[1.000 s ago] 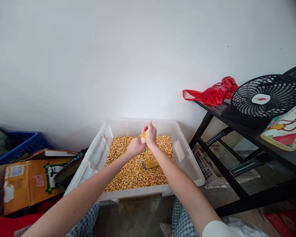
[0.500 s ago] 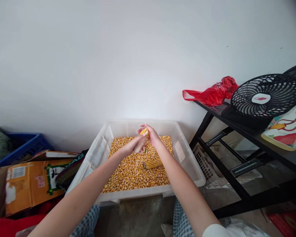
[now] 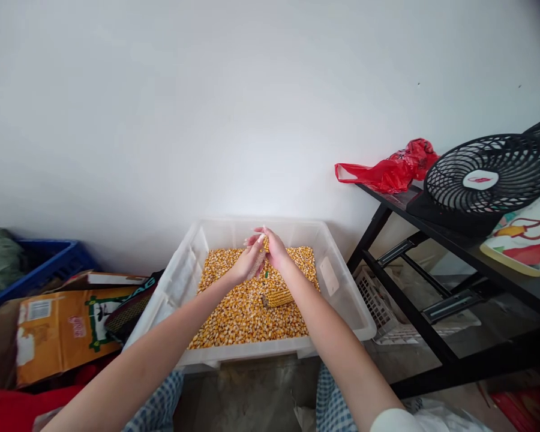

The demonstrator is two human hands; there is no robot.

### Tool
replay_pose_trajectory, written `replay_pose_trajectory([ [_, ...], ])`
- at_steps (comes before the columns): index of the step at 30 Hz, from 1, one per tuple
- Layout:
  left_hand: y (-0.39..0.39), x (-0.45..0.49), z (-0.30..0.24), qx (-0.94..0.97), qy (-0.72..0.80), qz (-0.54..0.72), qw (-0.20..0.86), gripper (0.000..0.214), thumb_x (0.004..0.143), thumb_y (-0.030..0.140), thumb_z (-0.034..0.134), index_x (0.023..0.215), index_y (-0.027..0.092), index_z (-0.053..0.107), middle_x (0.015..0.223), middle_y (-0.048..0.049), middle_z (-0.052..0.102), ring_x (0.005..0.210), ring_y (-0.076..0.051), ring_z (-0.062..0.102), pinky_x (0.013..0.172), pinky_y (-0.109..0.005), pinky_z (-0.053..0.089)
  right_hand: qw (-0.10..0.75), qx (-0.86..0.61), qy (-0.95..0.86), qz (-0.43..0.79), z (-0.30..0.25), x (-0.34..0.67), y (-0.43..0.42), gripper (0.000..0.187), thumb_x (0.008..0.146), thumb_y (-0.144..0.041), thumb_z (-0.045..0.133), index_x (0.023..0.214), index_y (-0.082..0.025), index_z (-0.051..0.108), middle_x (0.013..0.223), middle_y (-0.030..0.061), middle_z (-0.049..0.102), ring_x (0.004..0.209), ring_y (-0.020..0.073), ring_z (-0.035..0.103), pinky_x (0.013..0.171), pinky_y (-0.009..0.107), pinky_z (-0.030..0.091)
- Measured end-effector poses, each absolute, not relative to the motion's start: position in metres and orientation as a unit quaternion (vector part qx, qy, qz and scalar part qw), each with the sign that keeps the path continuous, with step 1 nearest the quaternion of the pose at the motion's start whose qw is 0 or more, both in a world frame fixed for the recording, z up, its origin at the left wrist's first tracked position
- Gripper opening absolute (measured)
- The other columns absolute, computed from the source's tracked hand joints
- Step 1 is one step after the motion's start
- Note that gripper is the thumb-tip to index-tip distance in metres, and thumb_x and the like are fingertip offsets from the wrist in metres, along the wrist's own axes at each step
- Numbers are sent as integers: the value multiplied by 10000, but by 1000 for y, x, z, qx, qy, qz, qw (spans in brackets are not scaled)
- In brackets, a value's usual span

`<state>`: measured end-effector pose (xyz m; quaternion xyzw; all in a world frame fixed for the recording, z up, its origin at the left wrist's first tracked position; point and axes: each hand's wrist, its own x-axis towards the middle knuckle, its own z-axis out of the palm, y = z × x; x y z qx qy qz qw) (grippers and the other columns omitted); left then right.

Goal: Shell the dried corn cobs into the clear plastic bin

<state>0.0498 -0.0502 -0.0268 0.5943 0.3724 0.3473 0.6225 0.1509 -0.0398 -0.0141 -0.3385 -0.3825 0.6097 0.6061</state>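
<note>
**Corn cob cupped between both hands**

The left hand (image 3: pixel 249 262) and right hand (image 3: pixel 274 249) grasp a corn cob (image 3: pixel 265 245), mostly hidden, pale where it shows, above loose kernels (image 3: pixel 245 318) in a clear plastic bin (image 3: pixel 337 294). Working low over the bin looks wise, keeping kernels inside. A second cob (image 3: pixel 276 298) lies on the pile.

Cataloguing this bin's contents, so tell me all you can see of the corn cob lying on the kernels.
The corn cob is a short, stubby piece, its rows of yellow-orange kernels still attached, with a darker end at the left. It lies on its side, slanted, on the loose kernels in the clear plastic bin. Neither the left hand nor the right hand touches it.
</note>
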Motion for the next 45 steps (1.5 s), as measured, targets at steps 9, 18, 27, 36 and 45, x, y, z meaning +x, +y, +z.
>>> replay_pose_trajectory([
  [9,-45,51,-37,610,370,347,609,571,799,669,327,1003,163,498,393,47,418,293,-113,399,294,-210,316,617,-363,-284,638,-23,148,-31,426,731,-583,511,559,-195,475,484,-10,582,548,162,598,526,253,419],
  [18,-48,47,-37,730,410,345,424,593,828,643,294,992,126,533,512,17,494,390,-111,493,381,-219,387,636,-348,-282,628,-23,152,-30,460,757,-625,442,574,-203,451,526,-3,594,569,165,602,519,264,434],
  [27,-53,46,-36,729,414,330,434,695,825,672,225,1084,109,537,399,35,425,325,-121,460,355,-219,355,647,-341,-215,647,-32,145,-29,432,782,-582,436,562,-210,438,480,-6,561,542,167,592,519,278,444],
  [36,-43,42,-25,598,357,274,663,682,775,726,255,1066,162,507,480,9,497,346,-118,471,332,-216,364,608,-390,-258,641,-23,149,-31,453,740,-645,448,612,-211,438,482,-21,552,467,143,550,441,232,385],
  [45,-47,41,-27,611,320,295,661,623,801,629,401,1263,211,378,477,55,423,350,-85,405,312,-169,280,618,-397,-258,628,-32,146,-31,483,744,-670,422,611,-206,441,501,-8,578,476,151,559,441,236,391],
])
